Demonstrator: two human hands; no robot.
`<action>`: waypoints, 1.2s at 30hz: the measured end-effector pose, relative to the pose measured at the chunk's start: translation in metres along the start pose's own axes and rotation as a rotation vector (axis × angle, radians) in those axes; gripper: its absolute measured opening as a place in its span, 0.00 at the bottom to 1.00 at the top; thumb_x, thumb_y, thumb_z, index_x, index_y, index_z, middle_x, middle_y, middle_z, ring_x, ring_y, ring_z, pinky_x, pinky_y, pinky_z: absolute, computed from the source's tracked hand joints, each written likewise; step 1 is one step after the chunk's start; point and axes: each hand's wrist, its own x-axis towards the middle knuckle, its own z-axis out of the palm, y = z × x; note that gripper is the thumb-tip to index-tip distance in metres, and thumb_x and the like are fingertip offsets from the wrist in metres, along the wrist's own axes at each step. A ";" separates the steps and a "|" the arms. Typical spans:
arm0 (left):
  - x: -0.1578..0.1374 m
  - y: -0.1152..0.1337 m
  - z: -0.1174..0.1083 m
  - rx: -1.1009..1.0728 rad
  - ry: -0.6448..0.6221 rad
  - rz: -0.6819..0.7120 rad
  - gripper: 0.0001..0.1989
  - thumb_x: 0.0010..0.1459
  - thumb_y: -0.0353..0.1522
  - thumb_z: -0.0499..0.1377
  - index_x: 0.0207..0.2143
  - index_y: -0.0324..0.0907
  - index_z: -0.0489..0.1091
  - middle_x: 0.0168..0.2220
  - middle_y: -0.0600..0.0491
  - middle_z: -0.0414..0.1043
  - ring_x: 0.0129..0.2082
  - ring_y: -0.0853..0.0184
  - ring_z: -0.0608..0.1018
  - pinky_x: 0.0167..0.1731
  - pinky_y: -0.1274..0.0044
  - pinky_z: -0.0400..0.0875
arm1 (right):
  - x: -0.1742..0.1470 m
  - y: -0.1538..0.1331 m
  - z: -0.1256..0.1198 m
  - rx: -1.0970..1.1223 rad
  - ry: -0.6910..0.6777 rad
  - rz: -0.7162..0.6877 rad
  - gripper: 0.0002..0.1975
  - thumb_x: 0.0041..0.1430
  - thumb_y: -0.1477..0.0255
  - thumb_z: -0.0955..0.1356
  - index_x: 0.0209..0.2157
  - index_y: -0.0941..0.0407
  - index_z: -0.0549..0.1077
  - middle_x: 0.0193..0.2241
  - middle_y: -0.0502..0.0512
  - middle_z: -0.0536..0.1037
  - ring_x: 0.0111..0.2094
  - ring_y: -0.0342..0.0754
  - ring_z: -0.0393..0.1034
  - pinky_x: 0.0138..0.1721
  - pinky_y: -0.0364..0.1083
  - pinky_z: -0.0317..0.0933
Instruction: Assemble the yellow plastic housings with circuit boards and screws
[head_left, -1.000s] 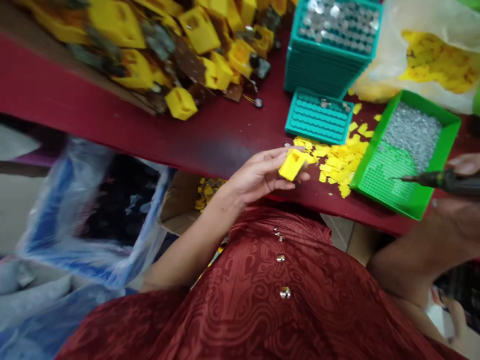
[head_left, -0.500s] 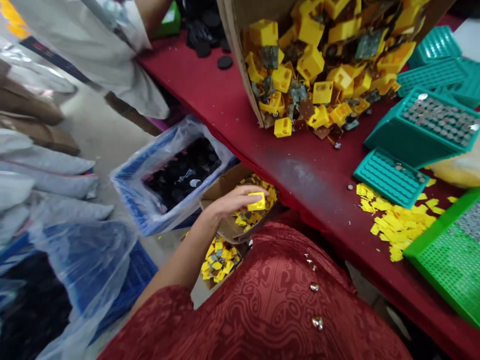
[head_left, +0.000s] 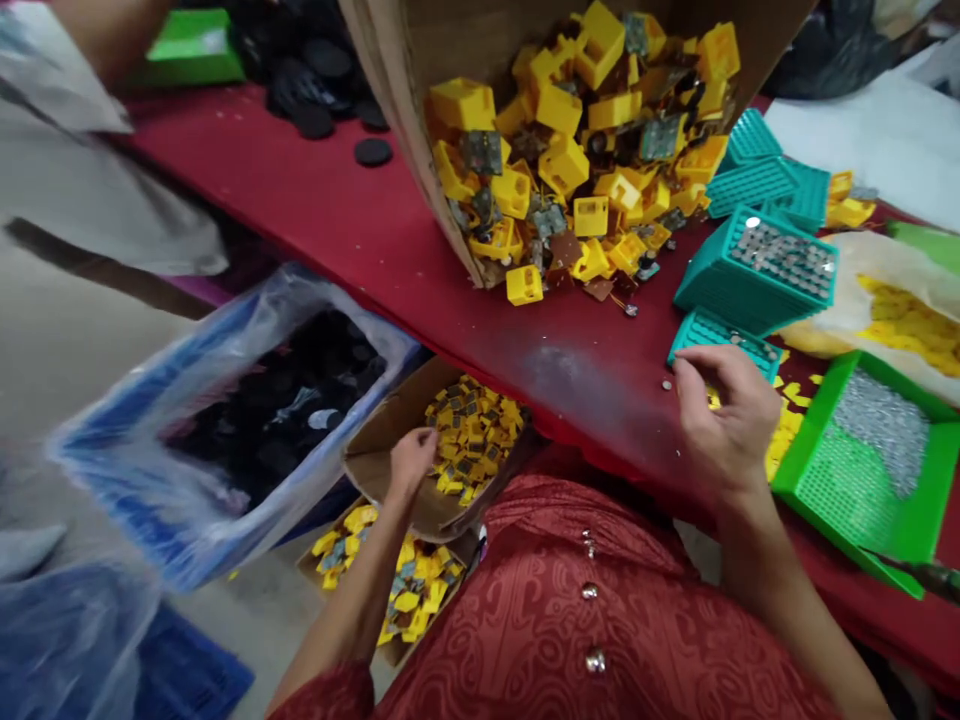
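Observation:
My left hand (head_left: 414, 458) is at the inner edge of a cardboard box (head_left: 382, 430), its fingers drawn together with no block showing in them. Small yellow plastic housings (head_left: 480, 435) with grey parts fill that box. Over the red table, my right hand (head_left: 726, 415) has thumb and index finger bent together beside a small teal ribbed tray (head_left: 694, 335); whatever lies between the fingertips is too small to make out. Just left of these fingertips lies a round silver disc (head_left: 667, 385). Flat yellow pieces (head_left: 784, 430) are partly hidden behind the right hand.
A large carton (head_left: 442, 225) on its side spills yellow housings with wires. Stacked teal trays (head_left: 750, 275) hold silver discs. A green basket (head_left: 814, 455) contains small metal parts. On the floor stand a plastic-lined blue crate (head_left: 112, 420) and another box of yellow parts (head_left: 409, 600). A co-worker's sleeve (head_left: 60, 75) is upper left.
The yellow housing has left my left hand's fingers, and that hand sits lower left over the box. My right hand has come into view by the teal tray. The view has swung right.

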 end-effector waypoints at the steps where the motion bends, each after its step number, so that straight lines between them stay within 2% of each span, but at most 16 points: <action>1: 0.003 0.002 -0.008 -0.064 0.066 -0.005 0.18 0.73 0.41 0.63 0.58 0.39 0.75 0.54 0.45 0.79 0.49 0.59 0.83 0.49 0.64 0.83 | 0.007 0.004 0.007 -0.032 -0.018 -0.004 0.10 0.69 0.68 0.67 0.37 0.55 0.80 0.34 0.55 0.83 0.36 0.47 0.78 0.40 0.48 0.71; 2: 0.005 0.006 -0.016 -0.132 0.136 -0.003 0.15 0.75 0.38 0.57 0.54 0.37 0.76 0.47 0.46 0.81 0.42 0.61 0.84 0.44 0.68 0.83 | 0.014 0.008 0.013 -0.069 -0.043 -0.002 0.11 0.69 0.69 0.66 0.38 0.55 0.81 0.35 0.56 0.83 0.37 0.48 0.78 0.41 0.48 0.71; 4: 0.008 0.020 -0.032 -0.264 0.257 0.034 0.17 0.74 0.35 0.49 0.50 0.36 0.75 0.38 0.48 0.80 0.33 0.66 0.82 0.36 0.76 0.79 | 0.029 0.017 0.028 -0.160 -0.125 0.049 0.12 0.68 0.72 0.65 0.41 0.58 0.81 0.39 0.60 0.84 0.40 0.51 0.79 0.46 0.50 0.71; 7: 0.007 0.059 -0.049 -0.441 0.377 0.174 0.18 0.70 0.39 0.50 0.47 0.39 0.76 0.33 0.53 0.79 0.28 0.70 0.79 0.29 0.81 0.74 | 0.053 0.028 0.052 -0.358 -0.324 0.209 0.13 0.67 0.74 0.66 0.46 0.61 0.81 0.45 0.66 0.83 0.48 0.56 0.77 0.52 0.53 0.68; 8: 0.004 0.075 -0.052 -0.588 0.427 0.284 0.16 0.66 0.40 0.54 0.43 0.39 0.77 0.30 0.53 0.78 0.26 0.70 0.78 0.27 0.81 0.72 | 0.058 0.030 0.059 -0.425 -0.383 0.248 0.13 0.68 0.74 0.66 0.47 0.62 0.81 0.47 0.69 0.82 0.50 0.58 0.75 0.53 0.54 0.67; 10: -0.001 0.110 -0.053 -0.758 0.376 0.475 0.14 0.61 0.41 0.59 0.38 0.40 0.77 0.27 0.54 0.78 0.23 0.70 0.78 0.24 0.81 0.70 | 0.065 0.032 0.073 -0.518 -0.452 0.290 0.14 0.69 0.71 0.68 0.49 0.64 0.80 0.50 0.73 0.80 0.51 0.62 0.73 0.53 0.55 0.66; 12: -0.005 0.145 -0.051 -0.779 0.260 0.588 0.13 0.61 0.40 0.61 0.39 0.41 0.78 0.29 0.53 0.81 0.25 0.69 0.81 0.27 0.80 0.74 | 0.066 0.031 0.082 -0.553 -0.468 0.293 0.16 0.69 0.70 0.68 0.51 0.66 0.80 0.52 0.76 0.78 0.52 0.63 0.72 0.51 0.55 0.65; 15: -0.007 0.187 -0.045 -0.648 0.154 0.800 0.12 0.63 0.36 0.60 0.44 0.41 0.80 0.40 0.48 0.86 0.37 0.65 0.86 0.38 0.77 0.80 | 0.063 0.028 0.083 -0.565 -0.480 0.267 0.15 0.68 0.73 0.67 0.51 0.65 0.79 0.52 0.76 0.77 0.50 0.62 0.71 0.49 0.54 0.64; 17: -0.005 0.207 -0.042 -0.501 0.116 0.927 0.11 0.65 0.33 0.60 0.46 0.41 0.79 0.44 0.47 0.87 0.41 0.64 0.86 0.44 0.74 0.81 | 0.061 0.025 0.075 -0.572 -0.492 0.253 0.13 0.67 0.75 0.66 0.48 0.65 0.79 0.49 0.74 0.79 0.47 0.60 0.72 0.47 0.52 0.63; 22: 0.005 0.235 -0.030 -0.295 0.138 1.160 0.14 0.65 0.26 0.62 0.53 0.39 0.76 0.55 0.43 0.83 0.55 0.58 0.84 0.59 0.65 0.78 | 0.059 0.014 0.044 -0.578 -0.548 0.211 0.10 0.66 0.73 0.66 0.41 0.62 0.78 0.39 0.68 0.83 0.38 0.55 0.74 0.37 0.49 0.55; 26: 0.008 0.245 -0.025 -0.147 0.174 1.231 0.20 0.63 0.27 0.65 0.58 0.38 0.73 0.63 0.40 0.77 0.64 0.53 0.78 0.66 0.60 0.73 | 0.053 0.002 0.023 -0.586 -0.643 0.245 0.10 0.67 0.73 0.66 0.41 0.62 0.79 0.40 0.68 0.84 0.40 0.57 0.77 0.38 0.50 0.53; 30: 0.012 0.256 -0.028 0.061 0.166 1.263 0.30 0.62 0.27 0.66 0.66 0.39 0.68 0.69 0.38 0.71 0.66 0.48 0.74 0.68 0.57 0.68 | 0.042 -0.001 0.004 -0.545 -0.715 0.297 0.09 0.68 0.72 0.67 0.41 0.61 0.80 0.40 0.65 0.84 0.41 0.57 0.78 0.38 0.49 0.55; 33: 0.016 0.266 -0.028 0.183 0.070 1.337 0.33 0.63 0.26 0.65 0.69 0.37 0.64 0.70 0.37 0.70 0.66 0.47 0.74 0.68 0.56 0.66 | 0.032 0.005 -0.006 -0.457 -0.685 0.292 0.08 0.67 0.72 0.69 0.40 0.60 0.81 0.40 0.62 0.84 0.42 0.56 0.78 0.42 0.49 0.61; 36: 0.021 0.275 -0.025 0.259 0.004 1.391 0.32 0.63 0.24 0.64 0.69 0.36 0.66 0.69 0.37 0.71 0.65 0.48 0.74 0.67 0.57 0.67 | 0.024 0.013 -0.008 -0.332 -0.610 0.331 0.09 0.65 0.74 0.71 0.44 0.59 0.82 0.42 0.61 0.85 0.44 0.55 0.79 0.46 0.50 0.65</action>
